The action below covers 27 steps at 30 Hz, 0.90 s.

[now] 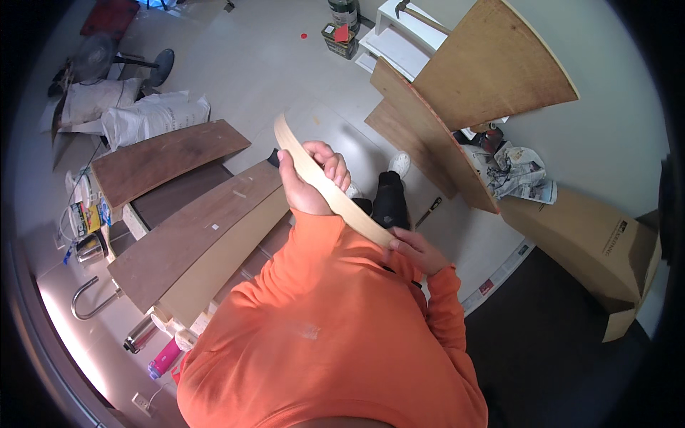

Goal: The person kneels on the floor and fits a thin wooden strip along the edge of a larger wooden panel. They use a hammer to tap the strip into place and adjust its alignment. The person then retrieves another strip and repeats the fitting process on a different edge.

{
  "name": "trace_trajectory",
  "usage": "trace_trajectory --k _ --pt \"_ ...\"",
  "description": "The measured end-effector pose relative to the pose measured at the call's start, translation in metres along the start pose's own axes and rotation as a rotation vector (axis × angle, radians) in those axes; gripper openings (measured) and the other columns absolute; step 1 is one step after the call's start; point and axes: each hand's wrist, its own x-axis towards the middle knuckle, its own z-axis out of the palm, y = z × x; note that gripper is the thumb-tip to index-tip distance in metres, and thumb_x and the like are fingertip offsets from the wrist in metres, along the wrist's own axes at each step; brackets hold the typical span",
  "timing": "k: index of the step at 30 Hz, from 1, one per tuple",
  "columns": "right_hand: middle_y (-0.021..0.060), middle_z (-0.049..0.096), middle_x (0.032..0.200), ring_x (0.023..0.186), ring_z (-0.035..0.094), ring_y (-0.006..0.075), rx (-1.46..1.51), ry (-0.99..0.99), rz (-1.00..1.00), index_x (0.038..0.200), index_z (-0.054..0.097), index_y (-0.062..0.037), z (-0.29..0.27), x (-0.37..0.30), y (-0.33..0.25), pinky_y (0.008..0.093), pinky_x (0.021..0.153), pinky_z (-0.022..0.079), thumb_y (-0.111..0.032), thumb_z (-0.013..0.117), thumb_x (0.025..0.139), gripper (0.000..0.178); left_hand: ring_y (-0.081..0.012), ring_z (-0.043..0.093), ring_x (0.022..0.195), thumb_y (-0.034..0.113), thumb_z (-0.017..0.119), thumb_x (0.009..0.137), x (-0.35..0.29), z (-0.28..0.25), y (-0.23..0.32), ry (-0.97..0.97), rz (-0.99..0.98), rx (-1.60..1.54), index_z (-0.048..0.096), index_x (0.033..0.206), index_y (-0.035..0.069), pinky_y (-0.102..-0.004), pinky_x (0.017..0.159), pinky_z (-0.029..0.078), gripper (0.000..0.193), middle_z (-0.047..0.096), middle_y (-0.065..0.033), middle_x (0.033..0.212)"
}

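A long, thin strip of pale wood is held slantwise in front of my orange sweatshirt, and it looks bent along its length. Wrapped around its upper part is my left hand, the thumb on one side and the fingers curled over the other. The strip's far tip sticks out past this hand. At the near end, my right hand pinches the strip between thumb and fingers. Below the strip, my dark-trousered leg and white shoe show.
Brown wooden boards lie at left beside a gooseneck faucet and a pink bottle. White sacks rest behind. At right lean large panels, near a hammer, crumpled newspaper and a cardboard box. A dark-handled tool lies on the floor.
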Motion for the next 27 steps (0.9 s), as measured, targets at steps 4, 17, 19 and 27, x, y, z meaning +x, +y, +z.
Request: trace_trajectory --k 4,17,19,27 --pt "0.0041 0.064 0.077 0.069 0.059 0.0131 -0.191 0.311 0.161 0.131 0.060 -0.0038 -0.040 -0.018 -0.015 0.0307 0.066 0.047 -0.030 0.058 0.101 0.040 -0.0216 0.059 0.065 0.062 0.026 0.102 0.061 -0.014 -0.019 -0.042 -0.012 0.383 0.063 0.112 -0.003 -0.0318 0.057 0.047 0.076 0.064 -0.0124 0.084" --pt "0.0086 0.060 0.071 0.056 0.057 0.0190 -0.581 0.467 0.338 0.142 0.055 -0.0173 -0.205 0.003 -0.064 0.0348 0.056 0.049 -0.024 0.059 0.100 0.043 -0.0141 0.058 0.080 0.023 0.058 0.099 0.348 -0.162 -0.096 0.361 -0.020 0.813 0.067 0.117 0.009 -0.0298 0.070 0.050 0.025 0.060 -0.0016 0.094" --pt "0.0137 0.064 0.084 0.069 0.062 0.0269 -0.711 0.457 0.357 0.142 0.055 -0.0201 -0.213 0.010 -0.071 0.0399 0.066 0.051 -0.025 0.060 0.099 0.044 -0.0171 0.062 0.084 0.015 0.067 0.094 0.373 -0.190 -0.132 0.312 -0.110 0.873 0.061 0.123 0.013 -0.0361 0.071 0.055 0.030 0.063 -0.0040 0.099" --pt "0.0182 0.070 0.101 0.081 0.069 0.0365 -1.070 0.596 0.712 0.140 0.057 -0.0241 -0.246 0.048 -0.102 0.0475 0.071 0.055 -0.030 0.064 0.094 0.047 -0.0240 0.068 0.087 0.015 0.077 0.089 0.435 -0.242 -0.284 0.385 -0.632 0.629 0.050 0.124 0.016 -0.0433 0.070 0.061 0.045 0.065 -0.0085 0.108"
